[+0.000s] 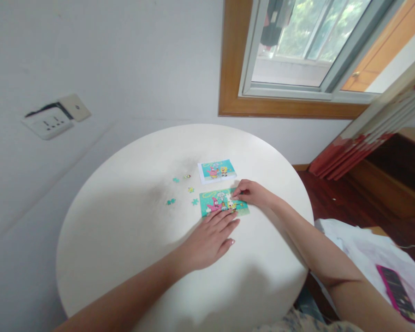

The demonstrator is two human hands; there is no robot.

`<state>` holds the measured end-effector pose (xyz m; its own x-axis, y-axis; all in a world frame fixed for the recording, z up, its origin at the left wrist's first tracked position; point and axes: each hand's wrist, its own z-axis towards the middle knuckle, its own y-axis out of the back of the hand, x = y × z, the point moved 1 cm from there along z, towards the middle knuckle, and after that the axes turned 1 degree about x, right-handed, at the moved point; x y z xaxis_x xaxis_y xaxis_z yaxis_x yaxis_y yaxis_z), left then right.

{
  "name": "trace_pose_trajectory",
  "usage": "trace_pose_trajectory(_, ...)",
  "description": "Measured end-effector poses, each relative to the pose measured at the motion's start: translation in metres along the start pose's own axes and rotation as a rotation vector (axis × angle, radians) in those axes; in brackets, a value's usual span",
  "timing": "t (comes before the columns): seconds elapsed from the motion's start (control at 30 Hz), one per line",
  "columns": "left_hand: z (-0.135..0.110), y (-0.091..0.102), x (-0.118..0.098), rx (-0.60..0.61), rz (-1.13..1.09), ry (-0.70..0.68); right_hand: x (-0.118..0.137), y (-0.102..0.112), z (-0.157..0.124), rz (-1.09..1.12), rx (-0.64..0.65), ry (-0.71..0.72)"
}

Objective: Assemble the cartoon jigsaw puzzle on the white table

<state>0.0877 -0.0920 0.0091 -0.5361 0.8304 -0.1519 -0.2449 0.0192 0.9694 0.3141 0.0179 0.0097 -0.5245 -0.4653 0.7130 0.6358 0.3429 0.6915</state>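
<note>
A small cartoon jigsaw puzzle (218,202) lies flat on the round white table (124,240). My left hand (210,237) rests flat on the table, fingers stretched out, fingertips touching the puzzle's near edge. My right hand (251,192) sits at the puzzle's right side with fingers curled, pinching at a spot on the picture; I cannot make out whether a piece is in them. Behind the puzzle lies the puzzle box (216,170) with the same picture. Several loose teal pieces (170,201) are scattered to the left.
The table stands against a white wall with a power socket (47,123). A wood-framed window (290,60) is behind it, a red and cream curtain (373,133) to the right. A pink phone (397,293) lies on my lap.
</note>
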Motion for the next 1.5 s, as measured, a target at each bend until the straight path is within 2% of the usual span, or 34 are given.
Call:
trace_pose_trajectory(0.17, 0.0, 0.001, 0.0, -0.02, -0.007, 0.0, 0.008, 0.008, -0.004, -0.04, 0.071, 0.019)
trace_pose_trajectory(0.37, 0.0, 0.001, -0.001, -0.022, 0.008, 0.006, 0.019, 0.009, -0.005, -0.14, 0.059, 0.052)
trace_pose_trajectory(0.47, -0.001, 0.001, -0.001, -0.032, 0.008, 0.007, 0.022, 0.007, -0.004, -0.124, 0.067, 0.048)
trace_pose_trajectory(0.57, -0.001, 0.0, -0.001, -0.023, 0.006, 0.003, 0.024, 0.007, -0.005, -0.085, 0.071, -0.024)
trace_pose_trajectory(0.73, -0.001, 0.0, 0.0, -0.026, 0.004, 0.006, 0.024, 0.004, -0.003, -0.006, 0.006, -0.112)
trace_pose_trajectory(0.97, -0.001, -0.001, 0.0, -0.002, -0.001, 0.007, 0.019, -0.007, 0.003, 0.024, 0.025, -0.121)
trace_pose_trajectory(1.27, -0.001, 0.0, 0.0, 0.01, -0.011, 0.013, 0.021, -0.009, 0.002, 0.039, 0.031, -0.085)
trace_pose_trajectory(1.5, -0.002, -0.002, 0.001, -0.007, 0.006, 0.003, 0.019, -0.007, 0.0, 0.097, -0.028, -0.168)
